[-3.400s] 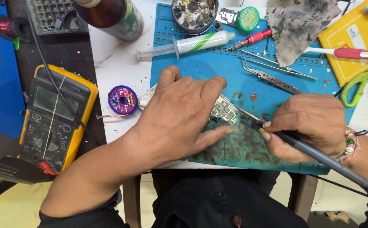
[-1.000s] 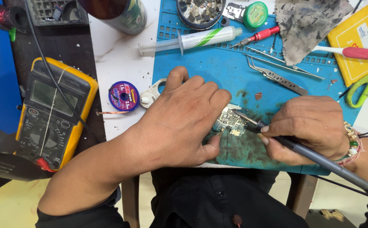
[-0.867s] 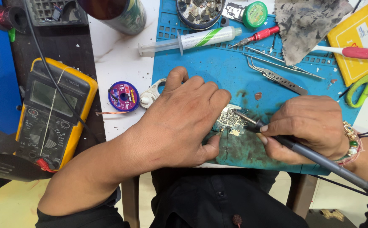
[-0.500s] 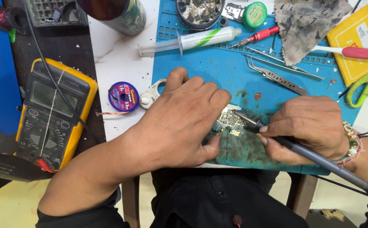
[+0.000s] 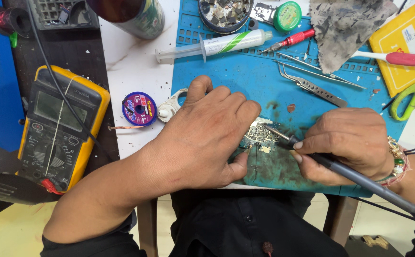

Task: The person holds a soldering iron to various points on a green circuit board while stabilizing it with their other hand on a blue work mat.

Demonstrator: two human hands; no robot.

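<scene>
A blue work mat (image 5: 245, 81) covered the bench. The left hand (image 5: 207, 138) lay flat, fingers spread, pinning a small circuit board (image 5: 259, 135) steady. At its three o'clock, the right hand (image 5: 350, 143) gripped a soldering iron (image 5: 340, 166) pen-fashion, tip on the board. Tweezers (image 5: 312, 88) lay at twelve o'clock.

A blue mat (image 5: 245, 81) is showing dark stains; a yellow and black meter (image 5: 57, 131) is lying beside a purple spool (image 5: 139, 108); a white syringe (image 5: 221, 44) is carrying green stripes; a grey iron (image 5: 359, 178) is touching a gold-flecked board (image 5: 259, 135); a red screwdriver (image 5: 295, 39) is lying near a mottled grey cloth (image 5: 345, 28).
</scene>
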